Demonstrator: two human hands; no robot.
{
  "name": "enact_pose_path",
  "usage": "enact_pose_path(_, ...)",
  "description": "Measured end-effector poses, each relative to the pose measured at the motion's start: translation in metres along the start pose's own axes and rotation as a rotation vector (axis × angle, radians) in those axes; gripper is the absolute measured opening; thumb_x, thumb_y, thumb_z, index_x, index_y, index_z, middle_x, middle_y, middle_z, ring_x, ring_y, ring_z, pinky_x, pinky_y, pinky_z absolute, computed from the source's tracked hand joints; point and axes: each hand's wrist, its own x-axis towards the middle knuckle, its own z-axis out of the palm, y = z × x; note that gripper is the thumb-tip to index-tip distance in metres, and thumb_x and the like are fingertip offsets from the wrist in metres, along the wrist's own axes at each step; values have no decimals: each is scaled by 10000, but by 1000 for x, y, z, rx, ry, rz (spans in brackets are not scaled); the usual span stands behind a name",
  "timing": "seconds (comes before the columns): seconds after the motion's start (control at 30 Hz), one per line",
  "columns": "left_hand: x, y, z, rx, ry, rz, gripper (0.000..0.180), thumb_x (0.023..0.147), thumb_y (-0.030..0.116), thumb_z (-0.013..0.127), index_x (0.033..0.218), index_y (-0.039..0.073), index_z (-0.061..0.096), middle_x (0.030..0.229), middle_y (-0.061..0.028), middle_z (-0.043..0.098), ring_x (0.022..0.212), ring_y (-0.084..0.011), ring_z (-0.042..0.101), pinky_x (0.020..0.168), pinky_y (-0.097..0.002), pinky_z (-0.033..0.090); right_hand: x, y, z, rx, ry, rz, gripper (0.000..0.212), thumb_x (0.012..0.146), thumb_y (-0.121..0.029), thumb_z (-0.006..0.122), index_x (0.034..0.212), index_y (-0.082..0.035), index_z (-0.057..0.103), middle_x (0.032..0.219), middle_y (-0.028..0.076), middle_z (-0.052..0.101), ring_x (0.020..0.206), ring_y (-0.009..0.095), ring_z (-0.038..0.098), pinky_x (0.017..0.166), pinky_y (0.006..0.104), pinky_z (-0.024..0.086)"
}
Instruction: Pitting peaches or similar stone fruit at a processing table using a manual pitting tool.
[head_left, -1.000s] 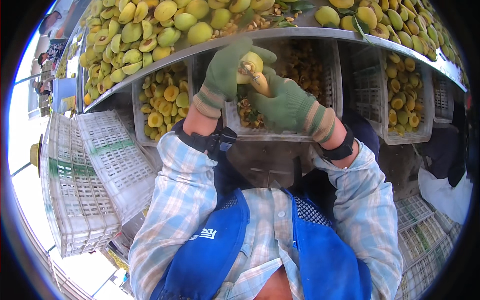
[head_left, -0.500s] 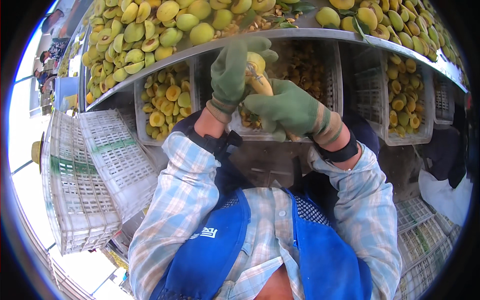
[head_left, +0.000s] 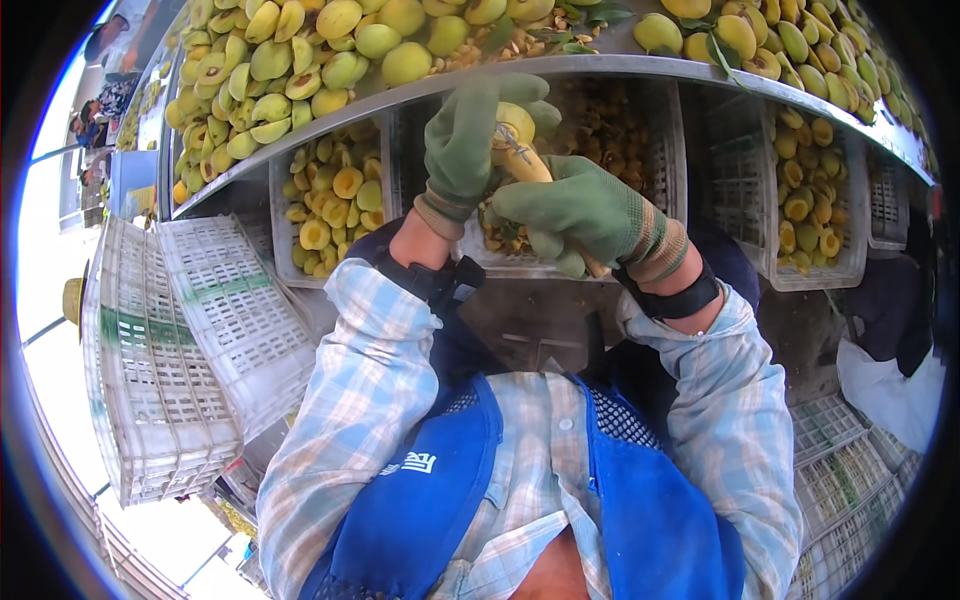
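Note:
Both my hands wear green gloves with tan cuffs and meet in front of me, above the crates under the table edge. My left hand is closed around a yellow-green stone fruit. In my right hand is a wooden-handled tool with a grey metal part near its top, pressed against the fruit. The tool's tip is hidden at the fruit, and the rear of its handle shows below my right fingers. Directly beneath lies a middle crate holding brownish-yellow pieces too blurred to name.
A metal-edged table carries heaped whole and cut fruit, with pits and leaves. Below it stand a left crate and a right crate of fruit halves. White plastic crates lean at my left; more crates sit lower right.
Both hands have shifted very slightly to the right with the fruit and tool. The tool has turned a little in my right hand; the grip is unchanged.

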Motion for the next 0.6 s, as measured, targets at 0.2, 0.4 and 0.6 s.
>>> enact_pose_path(0.2,-1,-2,5,25,48,88,406,1007,301,407,1074,-40,617,1053,-137,660,891,-249,683,728,-335,573,1,5,-1,226,-55,94,215,879,-183,603,774,4,613,634,39,570,481,101,506,453,253,411)
enact_pose_path(0.4,-3,0,12,61,85,104,410,1004,321,407,1079,-26,612,1073,-125,652,897,-225,680,636,-276,567,1,11,1,502,-162,69,218,911,-200,583,900,15,619,585,19,509,406,86,431,337,228,321)
enact_pose_path(0.6,1,5,19,-40,57,-35,592,972,524,424,1225,3,547,1017,-159,662,677,-143,613,571,-276,533,0,19,-1,697,-260,2,257,957,-211,533,996,24,631,568,-11,483,390,73,411,317,200,307)
